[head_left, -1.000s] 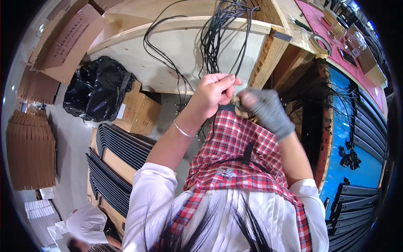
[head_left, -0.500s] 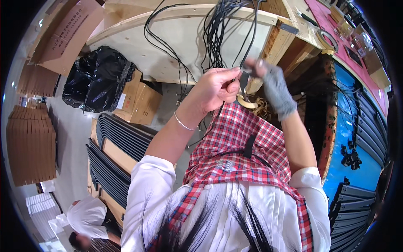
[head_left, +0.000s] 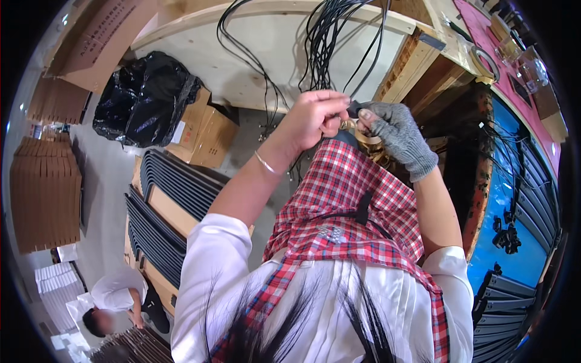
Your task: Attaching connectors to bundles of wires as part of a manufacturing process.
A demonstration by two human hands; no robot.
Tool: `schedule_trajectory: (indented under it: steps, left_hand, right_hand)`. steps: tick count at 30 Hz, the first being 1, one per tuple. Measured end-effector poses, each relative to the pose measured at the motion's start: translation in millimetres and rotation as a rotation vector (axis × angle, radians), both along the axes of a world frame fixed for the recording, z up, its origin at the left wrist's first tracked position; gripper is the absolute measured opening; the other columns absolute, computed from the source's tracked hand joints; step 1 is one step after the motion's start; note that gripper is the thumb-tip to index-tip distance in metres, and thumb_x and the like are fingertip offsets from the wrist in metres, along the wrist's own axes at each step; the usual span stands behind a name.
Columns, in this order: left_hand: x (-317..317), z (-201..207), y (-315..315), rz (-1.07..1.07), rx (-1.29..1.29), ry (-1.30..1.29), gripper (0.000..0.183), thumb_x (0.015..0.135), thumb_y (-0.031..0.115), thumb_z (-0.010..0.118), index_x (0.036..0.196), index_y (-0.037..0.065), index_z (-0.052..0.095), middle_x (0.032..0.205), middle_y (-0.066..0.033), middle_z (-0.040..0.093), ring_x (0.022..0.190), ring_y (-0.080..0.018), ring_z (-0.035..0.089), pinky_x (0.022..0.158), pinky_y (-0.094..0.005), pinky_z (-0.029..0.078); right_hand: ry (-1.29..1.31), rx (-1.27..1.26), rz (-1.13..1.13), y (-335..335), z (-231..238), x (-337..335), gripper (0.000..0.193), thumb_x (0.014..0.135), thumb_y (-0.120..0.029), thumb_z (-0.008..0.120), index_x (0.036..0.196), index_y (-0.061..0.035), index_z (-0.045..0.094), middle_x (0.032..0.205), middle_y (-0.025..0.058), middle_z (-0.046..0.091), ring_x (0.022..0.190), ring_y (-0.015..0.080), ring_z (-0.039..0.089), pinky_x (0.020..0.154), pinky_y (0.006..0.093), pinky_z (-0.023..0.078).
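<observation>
My left hand (head_left: pixel 316 115), bare with a bracelet at the wrist, is closed in a pinch at a thin black cable (head_left: pixel 367 68) that comes down from the wooden shelf. Against its fingertips, my right hand (head_left: pixel 396 130), in a grey fingerless glove, is closed with thumb and finger on a small black piece (head_left: pixel 355 109). Whether that piece is tape or a connector I cannot tell. Just beyond both hands hangs a bundle of black cables (head_left: pixel 322 45) over the shelf's pale board (head_left: pixel 278 63). Below the hands is a yellowish roll (head_left: pixel 367 138), partly hidden.
To the left are a black plastic bag (head_left: pixel 145 100), cartons (head_left: pixel 209 136) and stacked dark bent tubes (head_left: pixel 169 181). At right, a blue surface (head_left: pixel 499 181) holds dark metal bars (head_left: pixel 532 187). A tape roll (head_left: pixel 484 63) sits at upper right. Another person (head_left: pixel 121 293) works at lower left.
My right hand has come in from a blurred position to meet my left fingertips at the black piece. The view has shifted slightly. The other person has leaned and moved an arm.
</observation>
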State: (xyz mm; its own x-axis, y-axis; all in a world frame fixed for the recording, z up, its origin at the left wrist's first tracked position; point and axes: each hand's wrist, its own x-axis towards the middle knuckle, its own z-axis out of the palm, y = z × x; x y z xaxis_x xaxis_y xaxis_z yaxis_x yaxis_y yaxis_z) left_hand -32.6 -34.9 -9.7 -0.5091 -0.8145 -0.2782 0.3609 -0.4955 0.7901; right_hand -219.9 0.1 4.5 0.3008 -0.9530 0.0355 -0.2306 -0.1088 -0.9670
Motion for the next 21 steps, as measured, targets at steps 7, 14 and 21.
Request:
schedule_trajectory:
  steps: [7, 14, 21]
  left_hand:
    - [-6, 7, 15, -0.021, -0.177, 0.056, 0.021, 0.082, 0.006, 0.051, 0.1, -0.007, 0.053, 0.073, -0.0096, 0.055, 0.048, -0.0056, 0.036, 0.046, -0.0207, 0.031]
    - [-16, 11, 22, 0.106, -0.168, -0.048, 0.013, 0.084, 0.005, 0.049, 0.089, -0.005, 0.054, 0.063, -0.0034, 0.05, 0.043, -0.0043, 0.032, 0.042, -0.0204, 0.027]
    - [-13, 15, 23, 0.075, 0.036, 0.233, 0.011, 0.085, 0.009, 0.048, 0.084, -0.001, 0.053, 0.058, 0.0005, 0.045, 0.04, -0.0037, 0.027, 0.041, -0.0197, 0.023]
  right_hand:
    - [-0.004, -0.019, 0.041, -3, 10, -1, 0.031, 0.085, -0.025, 0.052, 0.073, 0.003, 0.059, 0.061, -0.0006, 0.054, 0.057, 0.0055, 0.043, 0.053, 0.0216, 0.037]
    - [0.086, 0.016, 0.095, -4, 15, -5, 0.032, 0.084, -0.026, 0.053, 0.075, 0.0046, 0.06, 0.066, 0.0019, 0.058, 0.061, 0.0063, 0.047, 0.057, 0.0226, 0.041]
    - [-0.312, -0.086, -0.029, -41, 0, 13, 0.028, 0.08, -0.021, 0.058, 0.089, 0.0057, 0.06, 0.076, 0.007, 0.062, 0.07, 0.0098, 0.054, 0.063, 0.0217, 0.043]
